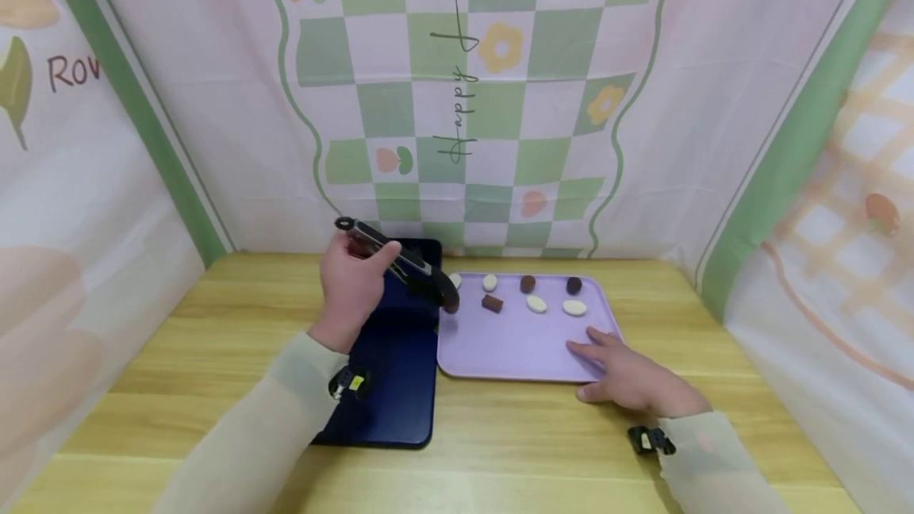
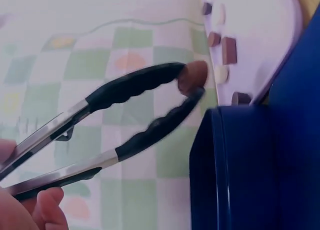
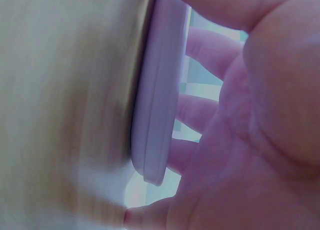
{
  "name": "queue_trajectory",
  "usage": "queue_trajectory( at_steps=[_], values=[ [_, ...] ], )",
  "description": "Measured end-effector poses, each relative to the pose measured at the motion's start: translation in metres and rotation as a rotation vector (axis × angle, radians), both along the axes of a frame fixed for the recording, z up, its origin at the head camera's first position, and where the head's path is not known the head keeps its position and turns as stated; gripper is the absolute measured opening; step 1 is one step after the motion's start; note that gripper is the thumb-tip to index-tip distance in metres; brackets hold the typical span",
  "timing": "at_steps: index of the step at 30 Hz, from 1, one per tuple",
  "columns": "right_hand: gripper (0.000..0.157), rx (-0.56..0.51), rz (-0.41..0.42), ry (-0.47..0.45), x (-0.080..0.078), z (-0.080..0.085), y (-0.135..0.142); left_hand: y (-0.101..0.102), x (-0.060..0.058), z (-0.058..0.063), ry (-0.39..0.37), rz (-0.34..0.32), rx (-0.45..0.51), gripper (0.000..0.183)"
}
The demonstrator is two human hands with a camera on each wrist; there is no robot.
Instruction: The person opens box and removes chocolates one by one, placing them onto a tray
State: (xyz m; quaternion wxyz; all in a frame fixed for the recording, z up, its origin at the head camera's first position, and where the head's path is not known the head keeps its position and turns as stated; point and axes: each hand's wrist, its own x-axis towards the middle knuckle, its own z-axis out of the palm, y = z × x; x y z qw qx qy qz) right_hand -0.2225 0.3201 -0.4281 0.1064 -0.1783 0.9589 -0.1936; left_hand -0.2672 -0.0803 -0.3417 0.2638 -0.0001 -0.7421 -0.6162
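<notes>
My left hand point(image 1: 353, 280) grips black-and-silver tongs point(image 1: 412, 262) by the arms. Between the tong tips sits a brown chocolate point(image 2: 194, 77), held over the left edge of a lavender tray point(image 1: 507, 355). On the tray lie two rows of small chocolates: a brown bar point(image 1: 492, 303), a brown round piece point(image 1: 528, 284), a dark round one point(image 1: 574, 285) and several white ones, such as an oval point(image 1: 574, 308). My right hand point(image 1: 631, 375) rests at the tray's near right corner, fingers spread over its rim and thumb by the front edge.
Left of the tray, right against it, lies a dark blue open box point(image 1: 396, 395) with a raised back part, partly behind my left arm. Both stand on a wooden table point(image 1: 514, 446). Patterned cloth point(image 1: 500, 109) hangs behind and on both sides.
</notes>
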Motion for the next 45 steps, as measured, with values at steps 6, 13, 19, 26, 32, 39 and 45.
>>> queue_trajectory(
  at_steps=[6,13,19,26,32,39,45],
  values=[
    [0.079,0.004,-0.006,-0.005,-0.003,-0.004,0.002,0.024,0.014,-0.007,0.126,-0.054,-0.251,0.031],
    [0.079,0.002,-0.004,-0.008,-0.003,-0.004,0.002,0.043,0.016,-0.023,0.255,-0.054,-0.448,0.034],
    [0.079,-0.001,0.001,0.001,-0.004,-0.004,0.002,0.051,0.019,-0.027,0.313,-0.062,-0.512,0.040],
    [0.079,0.002,-0.003,0.004,-0.002,-0.004,0.002,0.056,0.021,-0.028,0.379,-0.049,-0.559,0.039],
    [0.080,0.004,-0.001,0.003,-0.003,-0.005,0.002,0.059,0.025,-0.026,0.432,-0.042,-0.532,0.040],
    [0.079,0.006,-0.002,-0.003,-0.005,-0.007,0.003,0.061,0.027,-0.029,0.388,-0.056,-0.407,0.044],
    [0.078,0.010,-0.005,-0.009,-0.005,-0.005,0.004,0.060,0.028,-0.035,0.314,-0.073,-0.395,0.041]
  ],
)
